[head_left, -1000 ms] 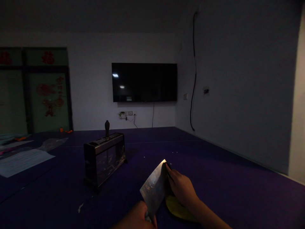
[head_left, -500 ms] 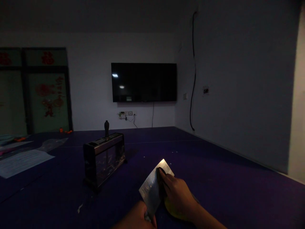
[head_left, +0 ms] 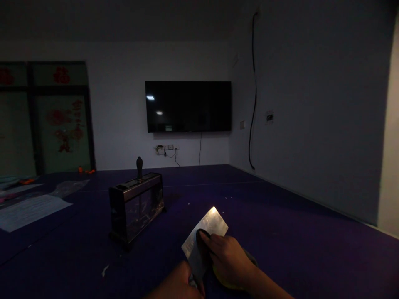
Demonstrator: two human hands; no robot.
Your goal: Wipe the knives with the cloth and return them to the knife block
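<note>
A broad, shiny kitchen cleaver (head_left: 216, 223) is tilted up in front of me at the bottom centre. My left hand (head_left: 177, 282) is closed round its handle, which is mostly hidden. My right hand (head_left: 232, 257) presses a dark and yellow cloth (head_left: 226, 284) on the blade's face, index finger stretched forward over the dark part. Left of the hands stands a dark knife block (head_left: 140, 211) with clear sides. One black-handled tool (head_left: 139, 167) sticks up from its top.
The purple surface (head_left: 296, 241) holds small white scraps and a crumpled bit (head_left: 105, 270). A printed sheet (head_left: 34, 211), clear plastic (head_left: 69, 188) and orange objects (head_left: 26, 181) lie at the left. A television (head_left: 188, 107) hangs on the far wall; a black cable (head_left: 254, 91) runs down the right wall.
My right hand and the cloth have slid a little down and left along the blade, leaving more of its upper corner bare. My left hand and the cleaver stay nearly in place.
</note>
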